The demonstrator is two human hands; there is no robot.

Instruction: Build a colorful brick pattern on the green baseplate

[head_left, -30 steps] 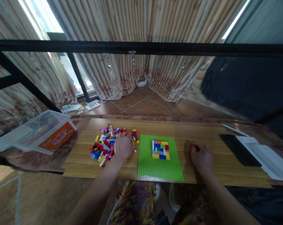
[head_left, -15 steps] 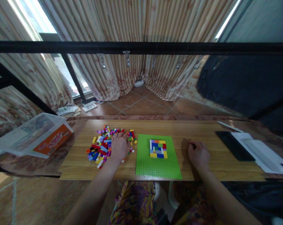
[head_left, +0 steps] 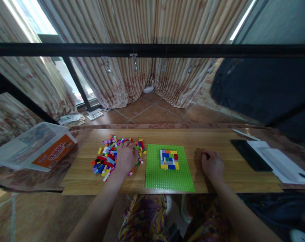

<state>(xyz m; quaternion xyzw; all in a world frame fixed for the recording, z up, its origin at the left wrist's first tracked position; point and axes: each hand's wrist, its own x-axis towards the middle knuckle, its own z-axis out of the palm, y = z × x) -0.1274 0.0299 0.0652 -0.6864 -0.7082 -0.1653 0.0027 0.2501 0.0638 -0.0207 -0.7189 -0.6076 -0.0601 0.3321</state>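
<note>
My left hand [head_left: 126,157] rests over a loose pile of toy building bricks [head_left: 105,164], palm down with its fingers bent into them. The fingertips are hidden, so whether a brick is between them does not show. Right of the pile lies a green studded baseplate [head_left: 169,181]. On it sits a small, roughly square build of coloured bricks [head_left: 169,159], with white, yellow, blue, orange and red among them. My right hand [head_left: 213,164] lies on the table beyond the baseplate's right edge, fingers curled in, with no object visible in it.
The wooden table [head_left: 193,137] carries everything within reach. A clear plastic box [head_left: 38,144] with an orange label stands at the left. A black flat object [head_left: 250,156] and a white tray-like piece [head_left: 283,161] lie at the right. A dark bar [head_left: 152,50] crosses behind.
The whole view has shifted slightly, carrying the table items a little left. My left hand stays in the brick pile, and my right hand keeps its curled pose on the table.
</note>
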